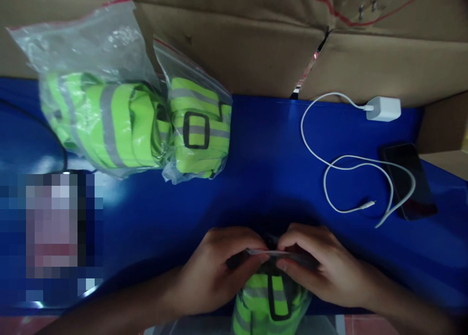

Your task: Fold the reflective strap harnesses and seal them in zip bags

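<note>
Near the table's front edge, both hands pinch the top edge of a clear zip bag (270, 252). Inside it lies a folded neon-yellow reflective strap bundle (256, 303) with grey stripes and a black buckle. My left hand (219, 266) grips the left part of the bag's mouth between thumb and fingers. On the other side, my right hand (318, 264) pinches the same edge a short way off. The lower end of the bag runs out of the picture.
Two more zip bags, a large one (109, 115) and a smaller one (199, 125), hold similar neon material at the back left. A white charger (383, 108), its cable (325, 162) and a dark phone (409, 181) lie at right. Cardboard (237, 47) walls the back.
</note>
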Action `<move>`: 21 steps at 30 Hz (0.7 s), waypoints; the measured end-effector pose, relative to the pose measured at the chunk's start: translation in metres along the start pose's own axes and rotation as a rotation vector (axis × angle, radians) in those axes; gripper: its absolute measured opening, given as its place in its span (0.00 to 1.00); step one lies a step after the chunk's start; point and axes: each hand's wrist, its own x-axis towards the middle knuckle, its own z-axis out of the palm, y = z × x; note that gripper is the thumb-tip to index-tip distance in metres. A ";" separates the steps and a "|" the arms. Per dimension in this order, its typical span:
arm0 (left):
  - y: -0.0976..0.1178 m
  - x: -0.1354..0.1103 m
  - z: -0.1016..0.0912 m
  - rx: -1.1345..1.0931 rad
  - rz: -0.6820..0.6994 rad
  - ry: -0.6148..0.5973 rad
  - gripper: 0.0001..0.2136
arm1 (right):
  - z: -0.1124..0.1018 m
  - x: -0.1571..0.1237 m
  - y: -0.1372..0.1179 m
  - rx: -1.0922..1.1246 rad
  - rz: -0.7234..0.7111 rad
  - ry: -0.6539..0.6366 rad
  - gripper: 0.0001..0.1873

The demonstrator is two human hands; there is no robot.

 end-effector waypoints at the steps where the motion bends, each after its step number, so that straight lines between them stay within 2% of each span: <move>1: 0.000 0.000 0.000 -0.005 0.006 0.007 0.04 | 0.001 0.000 0.001 0.003 -0.002 -0.004 0.02; 8: -0.001 0.001 0.004 0.046 0.082 -0.013 0.03 | 0.005 0.001 0.001 -0.004 -0.054 0.018 0.03; 12: 0.000 0.002 0.004 0.057 0.068 -0.027 0.04 | 0.005 0.000 0.002 -0.036 -0.115 0.005 0.06; 17: 0.000 0.003 -0.001 0.078 0.053 -0.066 0.08 | 0.005 -0.007 0.008 -0.084 -0.079 0.054 0.03; 21: -0.005 0.000 -0.002 0.084 0.092 -0.068 0.11 | 0.005 -0.011 0.017 -0.199 -0.157 0.070 0.03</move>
